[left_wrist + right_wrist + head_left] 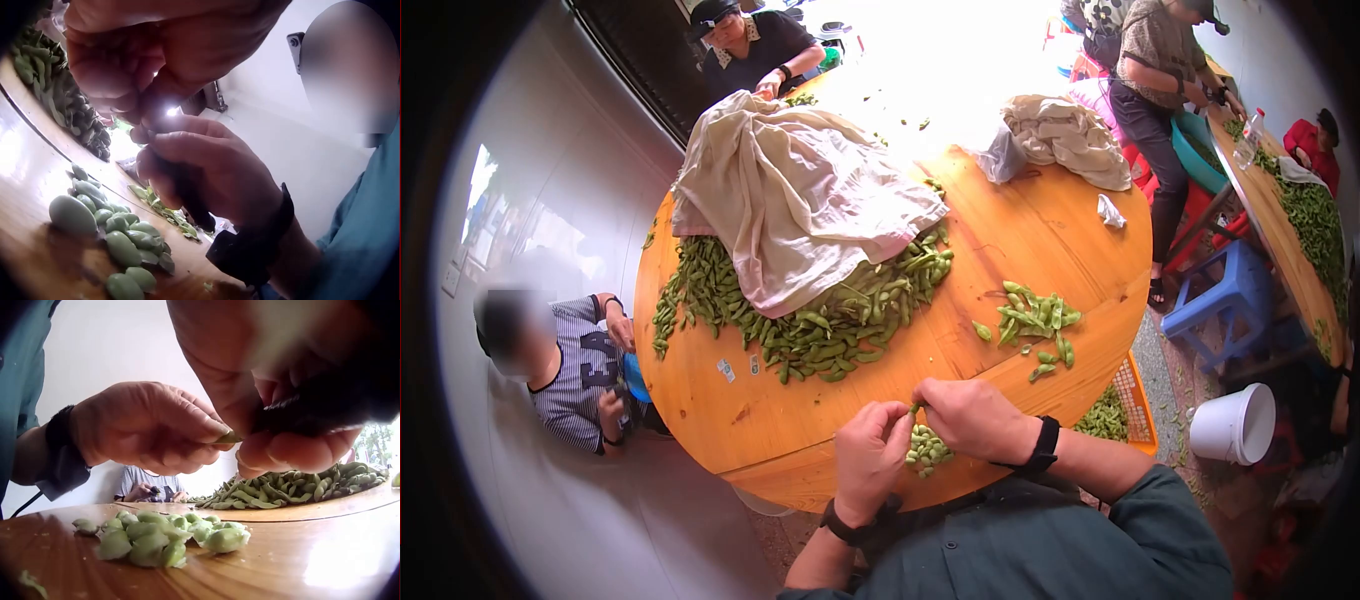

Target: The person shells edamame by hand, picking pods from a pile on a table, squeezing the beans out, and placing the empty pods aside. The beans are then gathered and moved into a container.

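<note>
One green soybean pod (231,437), and we're pinching it with left hand (868,450) and right hand (980,420) alike, neither nearer, its long axis bridging them, above the shelled beans (928,455).

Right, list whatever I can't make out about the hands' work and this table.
- Green pod: head view; left hand and right hand cover most of it.
- Middle of the pod pile: head view, hidden under the cloth.
- Print on the paper slips: head view, too small.
- Far edge of the table: head view, washed out by glare.
- Part of the orange basket: head view, behind the tabletop.
</note>
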`<move>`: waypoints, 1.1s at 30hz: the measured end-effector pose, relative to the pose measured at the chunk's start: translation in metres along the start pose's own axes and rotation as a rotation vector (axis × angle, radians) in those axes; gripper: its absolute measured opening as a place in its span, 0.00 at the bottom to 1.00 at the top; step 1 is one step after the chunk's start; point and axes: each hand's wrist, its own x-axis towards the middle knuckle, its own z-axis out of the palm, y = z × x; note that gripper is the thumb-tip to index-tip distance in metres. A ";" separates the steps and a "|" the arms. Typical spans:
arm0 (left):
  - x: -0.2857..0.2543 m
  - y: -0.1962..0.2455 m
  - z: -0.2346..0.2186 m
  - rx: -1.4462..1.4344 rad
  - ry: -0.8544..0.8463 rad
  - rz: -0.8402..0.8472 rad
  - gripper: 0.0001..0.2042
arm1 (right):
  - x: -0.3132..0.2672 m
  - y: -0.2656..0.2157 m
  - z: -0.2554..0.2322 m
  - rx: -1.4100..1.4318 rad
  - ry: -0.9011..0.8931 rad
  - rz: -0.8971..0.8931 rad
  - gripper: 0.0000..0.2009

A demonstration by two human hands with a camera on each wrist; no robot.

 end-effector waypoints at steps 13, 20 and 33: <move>0.002 -0.004 -0.007 -0.529 -0.198 -0.440 0.02 | 0.006 0.012 -0.013 0.425 -0.205 0.053 0.06; 0.002 -0.001 -0.006 0.253 -0.010 0.283 0.03 | 0.006 0.005 -0.007 0.507 -0.165 0.233 0.06; 0.006 -0.022 -0.013 -0.718 -0.227 -0.469 0.09 | 0.014 0.014 -0.011 0.367 -0.202 0.148 0.07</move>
